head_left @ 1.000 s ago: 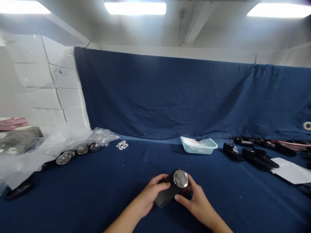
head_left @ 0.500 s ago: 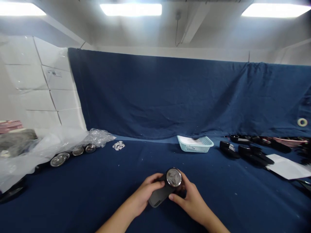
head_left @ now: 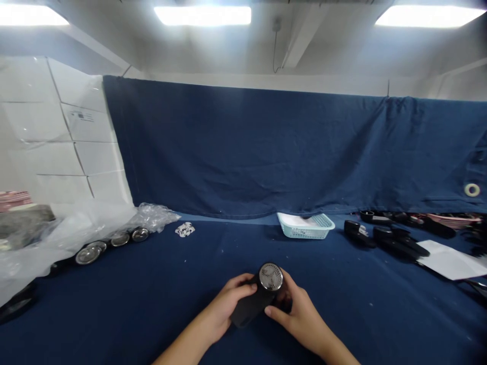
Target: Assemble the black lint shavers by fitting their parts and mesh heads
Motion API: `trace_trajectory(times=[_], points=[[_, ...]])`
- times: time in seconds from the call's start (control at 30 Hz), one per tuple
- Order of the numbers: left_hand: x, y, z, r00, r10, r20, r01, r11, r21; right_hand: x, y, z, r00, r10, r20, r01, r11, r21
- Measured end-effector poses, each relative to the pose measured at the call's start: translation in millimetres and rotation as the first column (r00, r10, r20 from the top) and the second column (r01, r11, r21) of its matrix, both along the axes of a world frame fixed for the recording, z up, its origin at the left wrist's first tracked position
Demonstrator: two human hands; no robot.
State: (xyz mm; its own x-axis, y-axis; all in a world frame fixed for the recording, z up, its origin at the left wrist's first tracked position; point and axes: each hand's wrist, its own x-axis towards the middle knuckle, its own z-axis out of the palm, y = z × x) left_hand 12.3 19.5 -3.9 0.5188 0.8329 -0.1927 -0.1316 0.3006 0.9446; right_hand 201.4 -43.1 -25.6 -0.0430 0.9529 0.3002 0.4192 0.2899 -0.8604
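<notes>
Toward the near edge of the table (head_left: 144, 309), with the left hand (head_left: 231, 302) clamped on the black handheld device (head_left: 249, 308) and the right hand (head_left: 299, 313) curled against its head end, grip the probably light, stiff, slightly slippery casing, keeping pressure off the likely fragile perforated metal cap (head_left: 270, 277)

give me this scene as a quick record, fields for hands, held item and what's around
held item: matte black handheld device with a round, perforated silver metal head facing up
left hand: gripping the black body, thumb on top
right hand: gripping it beside the metal head
left side: crumpled clear plastic sheeting beside a row of round, silver-rimmed black items
beyond hands: rectangular light-blue plastic basket holding a flat white sheet
right side: several black items, flat white paper
backdrop: hanging dark-blue cloth
</notes>
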Motion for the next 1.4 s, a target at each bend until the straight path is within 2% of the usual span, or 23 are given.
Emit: trace_trajectory(times=[0.1,0.3,0.43,0.7,1.03,1.23,1.4], points=[[0,0,-0.4,1.000,0.008,-0.006,-0.008,1.000,-0.011,0,0,0.1,1.000,-0.015,0.014,0.015,1.000,-0.006],[1,-4,3.5,0.993,-0.084,-0.082,0.098,0.979,0.181,3,2,-8.5,0.997,-0.032,0.072,0.030,0.999,0.025],[6,-7,3.2,0.987,-0.042,-0.158,0.081,0.966,0.245,2,2,-13.6,0.986,-0.105,0.130,0.091,0.990,0.106],[12,-12,-2.7,0.976,0.056,-0.208,0.035,0.911,0.410,1,6,-19.7,0.989,-0.141,0.055,0.133,0.983,0.127],[7,-3,-11.9,0.990,-0.015,-0.138,0.048,0.970,0.239,-6,6,-22.1,0.989,-0.142,-0.047,0.148,0.978,0.147],[5,-4,-5.8,0.997,-0.061,-0.052,0.069,0.985,0.155,-8,3,-19.8,0.988,-0.127,-0.093,0.140,0.979,0.150],[4,-6,-1.9,0.998,-0.027,-0.055,0.032,0.996,0.088,-8,4,-19.7,0.987,-0.119,-0.106,0.132,0.983,0.131]])
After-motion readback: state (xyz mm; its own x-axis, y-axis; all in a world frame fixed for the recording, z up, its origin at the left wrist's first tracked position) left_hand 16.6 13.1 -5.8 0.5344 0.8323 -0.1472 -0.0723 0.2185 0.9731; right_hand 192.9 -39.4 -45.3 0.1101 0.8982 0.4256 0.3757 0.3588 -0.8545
